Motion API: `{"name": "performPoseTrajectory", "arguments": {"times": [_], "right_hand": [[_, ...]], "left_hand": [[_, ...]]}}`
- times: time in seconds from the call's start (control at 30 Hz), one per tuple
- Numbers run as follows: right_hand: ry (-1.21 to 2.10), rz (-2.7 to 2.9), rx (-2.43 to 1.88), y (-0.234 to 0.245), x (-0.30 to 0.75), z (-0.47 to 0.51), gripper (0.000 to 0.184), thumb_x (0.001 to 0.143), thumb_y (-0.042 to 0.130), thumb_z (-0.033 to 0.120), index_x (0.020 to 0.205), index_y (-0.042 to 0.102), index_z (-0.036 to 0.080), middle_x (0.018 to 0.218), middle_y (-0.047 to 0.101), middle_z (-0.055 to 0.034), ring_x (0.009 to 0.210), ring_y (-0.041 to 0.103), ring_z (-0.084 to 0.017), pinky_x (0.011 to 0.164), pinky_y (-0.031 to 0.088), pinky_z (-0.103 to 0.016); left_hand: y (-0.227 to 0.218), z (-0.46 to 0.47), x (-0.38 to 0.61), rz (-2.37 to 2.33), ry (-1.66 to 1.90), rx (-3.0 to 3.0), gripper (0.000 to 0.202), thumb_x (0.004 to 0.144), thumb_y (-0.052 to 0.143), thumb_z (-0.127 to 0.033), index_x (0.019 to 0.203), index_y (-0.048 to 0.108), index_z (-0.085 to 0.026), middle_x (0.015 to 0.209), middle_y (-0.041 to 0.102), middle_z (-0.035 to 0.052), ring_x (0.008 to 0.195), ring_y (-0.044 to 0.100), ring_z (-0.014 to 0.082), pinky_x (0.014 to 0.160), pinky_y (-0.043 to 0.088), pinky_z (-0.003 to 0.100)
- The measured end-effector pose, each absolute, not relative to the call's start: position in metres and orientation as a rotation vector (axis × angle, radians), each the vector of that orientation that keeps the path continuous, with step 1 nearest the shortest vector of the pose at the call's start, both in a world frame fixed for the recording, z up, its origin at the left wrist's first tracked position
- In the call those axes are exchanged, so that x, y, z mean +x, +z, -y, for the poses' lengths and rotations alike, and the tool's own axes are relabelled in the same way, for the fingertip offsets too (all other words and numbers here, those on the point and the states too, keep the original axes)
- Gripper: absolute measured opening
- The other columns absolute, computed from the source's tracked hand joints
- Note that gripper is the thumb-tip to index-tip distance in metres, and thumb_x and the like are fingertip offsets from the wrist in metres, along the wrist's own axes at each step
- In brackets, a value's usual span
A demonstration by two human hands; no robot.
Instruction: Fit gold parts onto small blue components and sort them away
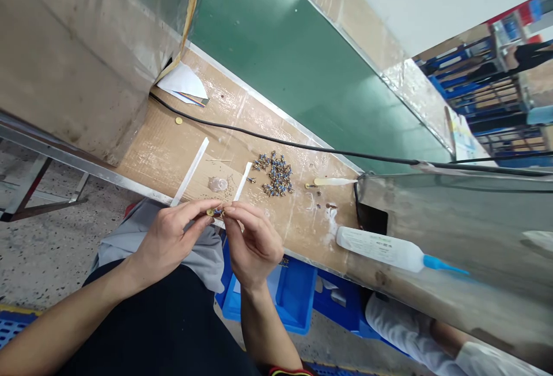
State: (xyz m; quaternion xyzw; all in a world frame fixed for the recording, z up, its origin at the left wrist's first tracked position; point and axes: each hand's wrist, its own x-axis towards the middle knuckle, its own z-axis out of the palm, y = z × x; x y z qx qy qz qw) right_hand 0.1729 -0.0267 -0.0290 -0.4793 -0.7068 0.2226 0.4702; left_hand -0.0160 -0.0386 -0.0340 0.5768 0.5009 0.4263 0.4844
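Left hand [173, 232] and right hand [256, 240], each in a narrow fingertip pinch, hold a brass part [210, 212] between them at the near edge of the counter [151, 151] — likely to steady it; the pile [279, 175] and clear cup [218, 183] lie close by, presumably to shorten reaching

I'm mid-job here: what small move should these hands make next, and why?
I'd probably shift both hands slightly forward, further over the tabletop. The left hand pinches a small gold-coloured piece, with the right hand close beside it, right by the tabletop's front edge; a slip there might send it over, perhaps toward the blue bin below.
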Motion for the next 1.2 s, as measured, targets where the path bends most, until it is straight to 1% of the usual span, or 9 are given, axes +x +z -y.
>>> {"name": "performPoseTrajectory", "arguments": {"times": [0.17,0.33,0.5,0.7,0.87,1.0,1.2], "right_hand": [[0.574,1.744,-1.151,-0.027,0.173,0.027,0.040,0.099,0.077,-0.001,0.124,0.083,0.030,0.116,0.086,-0.0046,0.104,0.084,-0.021,0.092,0.072,-0.038],[0.573,1.746,-1.138,-0.026,0.173,0.027,0.043,0.098,0.077,-0.003,0.125,0.083,0.030,0.116,0.086,-0.0043,0.105,0.084,-0.021,0.092,0.072,-0.037],[0.572,1.746,-1.130,-0.026,0.172,0.027,0.045,0.097,0.077,-0.005,0.126,0.083,0.030,0.117,0.085,-0.0045,0.106,0.083,-0.020,0.092,0.072,-0.037],[0.551,1.776,-1.128,-0.023,0.172,0.026,0.044,0.097,0.077,-0.004,0.124,0.083,0.029,0.116,0.086,-0.0043,0.105,0.084,-0.020,0.092,0.073,-0.036],[0.504,1.834,-1.113,-0.019,0.174,0.026,0.043,0.096,0.076,-0.006,0.123,0.083,0.027,0.115,0.086,-0.0049,0.103,0.085,-0.020,0.091,0.073,-0.034],[0.492,1.880,-1.091,-0.015,0.175,0.027,0.044,0.096,0.075,-0.008,0.124,0.083,0.025,0.117,0.085,-0.0072,0.104,0.085,-0.020,0.091,0.073,-0.034],[0.439,1.955,-1.068,-0.013,0.177,0.031,0.046,0.098,0.074,-0.007,0.130,0.082,0.024,0.122,0.084,-0.0089,0.108,0.085,-0.022,0.093,0.074,-0.036]], "left_hand": [[-0.030,0.039,-0.016,-1.221,1.038,1.432,0.035,0.111,0.067,-0.015,0.142,0.078,-0.029,0.140,0.085,0.0003,0.121,0.085,0.0209,0.107,0.068,0.029],[-0.026,0.040,-0.016,-1.218,1.047,1.443,0.038,0.110,0.068,-0.009,0.142,0.078,-0.027,0.140,0.085,-0.0001,0.121,0.084,0.0166,0.107,0.065,0.024],[-0.026,0.040,-0.017,-1.204,1.055,1.452,0.043,0.111,0.067,-0.008,0.147,0.076,-0.030,0.145,0.083,0.0002,0.123,0.083,0.0155,0.109,0.064,0.023],[-0.026,0.040,-0.016,-1.206,1.062,1.464,0.044,0.110,0.067,-0.006,0.146,0.076,-0.031,0.140,0.085,-0.0024,0.123,0.083,0.0141,0.108,0.064,0.021],[-0.026,0.042,-0.016,-1.237,1.073,1.530,0.039,0.111,0.066,-0.006,0.144,0.075,-0.025,0.138,0.085,0.0007,0.121,0.084,0.0148,0.109,0.065,0.022],[-0.025,0.044,-0.014,-1.307,1.089,1.640,0.043,0.112,0.065,-0.006,0.152,0.067,-0.021,0.143,0.083,0.0056,0.123,0.084,0.0172,0.111,0.065,0.025],[-0.024,0.048,-0.012,-1.378,1.121,1.855,0.042,0.116,0.058,-0.012,0.158,0.059,-0.018,0.134,0.086,0.0101,0.115,0.087,0.0205,0.105,0.070,0.030]]}}
